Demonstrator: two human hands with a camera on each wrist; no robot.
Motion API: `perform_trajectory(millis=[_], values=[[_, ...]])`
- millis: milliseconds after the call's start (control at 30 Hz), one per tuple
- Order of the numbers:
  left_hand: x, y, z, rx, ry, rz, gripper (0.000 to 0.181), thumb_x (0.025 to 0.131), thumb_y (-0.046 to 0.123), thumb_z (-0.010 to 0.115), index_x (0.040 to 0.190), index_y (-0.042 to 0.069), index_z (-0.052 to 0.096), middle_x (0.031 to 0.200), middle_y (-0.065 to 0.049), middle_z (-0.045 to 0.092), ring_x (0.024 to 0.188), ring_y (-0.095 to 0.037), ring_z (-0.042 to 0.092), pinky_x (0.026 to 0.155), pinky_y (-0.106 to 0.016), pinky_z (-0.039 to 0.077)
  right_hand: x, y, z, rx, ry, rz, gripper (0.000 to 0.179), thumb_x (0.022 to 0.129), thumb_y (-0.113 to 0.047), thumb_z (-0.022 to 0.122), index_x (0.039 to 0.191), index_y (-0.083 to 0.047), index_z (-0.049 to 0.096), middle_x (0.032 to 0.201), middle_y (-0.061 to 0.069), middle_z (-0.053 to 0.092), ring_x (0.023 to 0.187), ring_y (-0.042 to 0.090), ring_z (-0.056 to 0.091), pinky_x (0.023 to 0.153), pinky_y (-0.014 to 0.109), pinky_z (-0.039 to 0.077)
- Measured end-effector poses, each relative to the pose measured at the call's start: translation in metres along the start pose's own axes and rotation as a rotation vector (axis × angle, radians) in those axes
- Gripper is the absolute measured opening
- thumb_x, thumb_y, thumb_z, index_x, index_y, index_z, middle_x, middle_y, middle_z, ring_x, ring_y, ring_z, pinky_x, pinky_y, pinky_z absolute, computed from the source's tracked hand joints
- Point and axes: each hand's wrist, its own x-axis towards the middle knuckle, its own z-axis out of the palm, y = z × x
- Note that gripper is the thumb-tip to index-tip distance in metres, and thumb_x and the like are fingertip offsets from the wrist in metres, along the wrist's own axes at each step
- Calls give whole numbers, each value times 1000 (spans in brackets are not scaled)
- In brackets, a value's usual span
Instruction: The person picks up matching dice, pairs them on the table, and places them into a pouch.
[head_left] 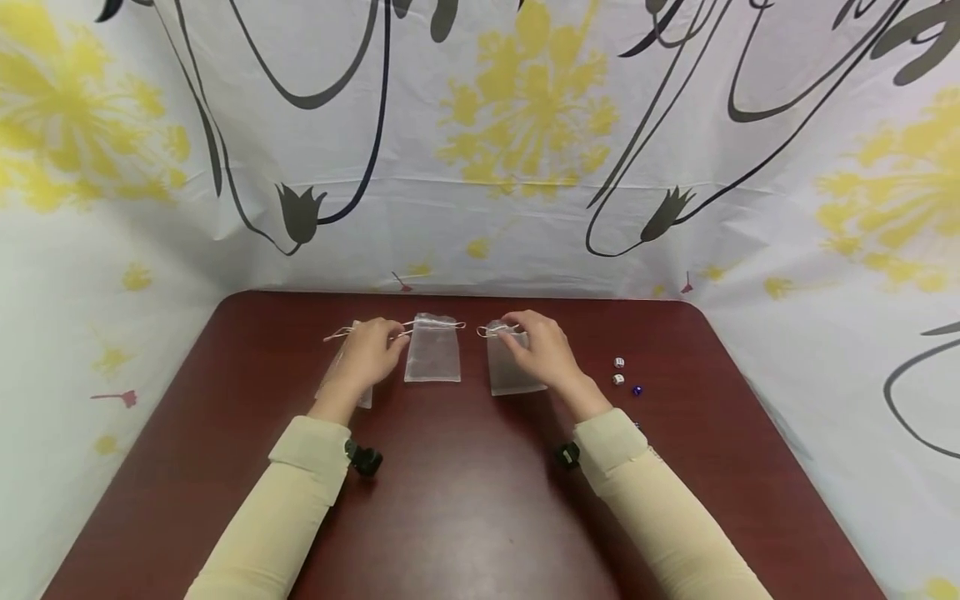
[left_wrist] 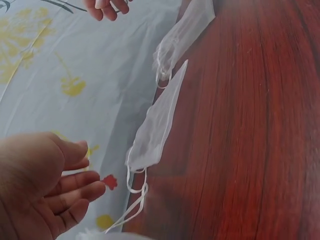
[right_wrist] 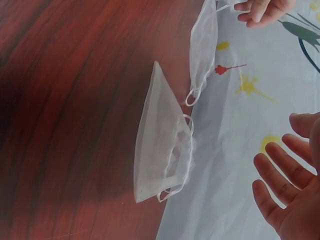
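Three sheer white drawstring pouches lie along the table's far side. Over the left pouch (head_left: pixel 366 399) hovers my left hand (head_left: pixel 366 354), covering much of it, its fingertips near the cord of the middle pouch (head_left: pixel 432 357). My right hand (head_left: pixel 546 350) is above the right pouch (head_left: pixel 513 377), fingers loosely bent close to that pouch's cord loop. In the left wrist view the left hand (left_wrist: pixel 55 190) has nothing between its fingers. The right wrist view shows the right hand (right_wrist: pixel 295 180) with spread, relaxed fingers, apart from the right pouch (right_wrist: pixel 157 150).
Two white dice (head_left: pixel 618 371) and a blue die-like piece (head_left: pixel 637 390) lie to the right on the brown table (head_left: pixel 465 483). Another small blue piece is partly hidden by the right sleeve (head_left: pixel 637 467). A patterned cloth (head_left: pixel 480 150) hangs behind the table and along its sides.
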Motion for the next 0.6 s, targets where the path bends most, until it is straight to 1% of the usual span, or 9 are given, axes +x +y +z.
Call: perform_trajectory(millis=[100, 167, 300, 367, 467, 600], values=[[4, -1, 4, 34, 7, -20, 29, 101, 20, 62, 118, -2, 70, 111, -21, 71, 106, -39, 65, 97, -54, 48, -1, 2, 2, -7, 1, -1, 30, 96, -20, 71, 118, -1, 70, 109, 15, 71, 97, 35, 68, 78, 49, 52], [8, -2, 8, 54, 4, -44, 30, 101, 20, 61, 117, -2, 71, 110, -21, 72, 105, -39, 66, 93, -52, 51, -2, 3, 3, -7, 2, -1, 30, 95, -20, 71, 118, -2, 70, 108, 14, 72, 96, 34, 68, 75, 48, 52], [16, -1, 14, 63, -13, -109, 30, 101, 21, 60, 116, -3, 71, 112, -22, 72, 107, -42, 66, 93, -53, 52, -4, 5, 5, -2, 6, -6, 29, 96, -20, 71, 118, -2, 70, 109, 13, 71, 96, 34, 69, 76, 48, 53], [19, -1, 17, 48, -33, -148, 29, 101, 20, 59, 111, -3, 73, 110, -22, 72, 107, -42, 66, 92, -54, 52, -5, 5, 6, 5, 7, -11, 28, 96, -19, 71, 119, -2, 70, 109, 13, 71, 97, 34, 69, 79, 49, 54], [22, 0, 22, 24, -76, -203, 29, 101, 22, 59, 96, -3, 74, 100, -22, 73, 99, -43, 68, 87, -53, 54, -6, 7, 7, 17, 7, -20, 29, 96, -18, 71, 120, -1, 70, 110, 14, 71, 97, 33, 69, 82, 50, 55], [21, 0, 28, -7, -113, -261, 37, 101, 28, 61, 75, 4, 69, 84, -17, 72, 87, -40, 69, 80, -52, 55, -7, 9, 8, 11, 3, -17, 30, 96, -18, 70, 121, -1, 70, 110, 13, 72, 96, 30, 69, 83, 49, 55]])
